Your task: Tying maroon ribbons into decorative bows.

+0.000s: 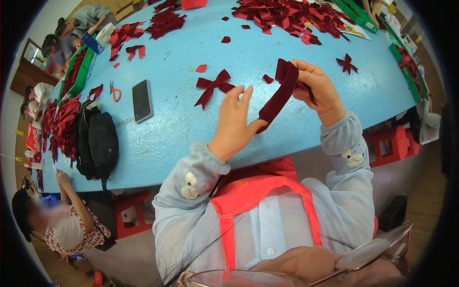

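A dark red velvet ribbon is looped over at its top, where my right hand pinches it. One broad tail slants down toward my left hand, and a shorter tail shows under my right fingers. My left hand has its fingers apart, its thumb at the lower end of the broad tail; whether it touches the ribbon I cannot tell. Just beyond my left fingertips lies a dark red bow. Another dark red bow lies to the right of my right hand. A small ribbon scrap sits between my hands.
Piles of red ribbon pieces cover the far side of the blue table. Toward the left are a phone, orange-handled scissors, a black bag and a green tray. Other people sit around the table.
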A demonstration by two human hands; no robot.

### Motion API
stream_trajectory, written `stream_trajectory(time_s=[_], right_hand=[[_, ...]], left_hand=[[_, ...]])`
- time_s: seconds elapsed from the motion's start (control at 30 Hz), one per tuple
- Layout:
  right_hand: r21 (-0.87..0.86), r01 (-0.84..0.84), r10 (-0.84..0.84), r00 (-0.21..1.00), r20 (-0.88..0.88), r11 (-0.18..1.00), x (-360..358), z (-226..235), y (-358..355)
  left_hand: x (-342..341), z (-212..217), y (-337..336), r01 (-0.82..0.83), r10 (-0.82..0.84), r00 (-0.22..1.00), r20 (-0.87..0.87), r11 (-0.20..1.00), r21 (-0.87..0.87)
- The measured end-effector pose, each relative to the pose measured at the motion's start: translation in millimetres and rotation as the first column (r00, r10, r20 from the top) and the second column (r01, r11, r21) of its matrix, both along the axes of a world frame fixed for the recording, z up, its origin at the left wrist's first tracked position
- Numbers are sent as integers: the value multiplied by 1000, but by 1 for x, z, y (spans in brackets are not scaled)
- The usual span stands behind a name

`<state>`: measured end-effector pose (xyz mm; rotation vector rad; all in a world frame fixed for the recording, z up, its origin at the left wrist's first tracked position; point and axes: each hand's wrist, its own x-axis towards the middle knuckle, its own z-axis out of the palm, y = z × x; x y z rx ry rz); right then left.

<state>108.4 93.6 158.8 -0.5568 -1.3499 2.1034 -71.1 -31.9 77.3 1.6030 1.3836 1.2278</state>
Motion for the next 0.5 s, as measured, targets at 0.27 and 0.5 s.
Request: stream_trajectory(time_s=[0.27, 0.5], right_hand=[[213, -41, 11, 990, 144, 976, 7, -25, 8], [446, -119, 49, 985, 165, 887, 41, -59, 10]], left_hand=[[5, -3, -5, 526, 58, 554, 830, 749, -404], [36, -29, 63, 688, 208, 411, 888, 569, -451]])
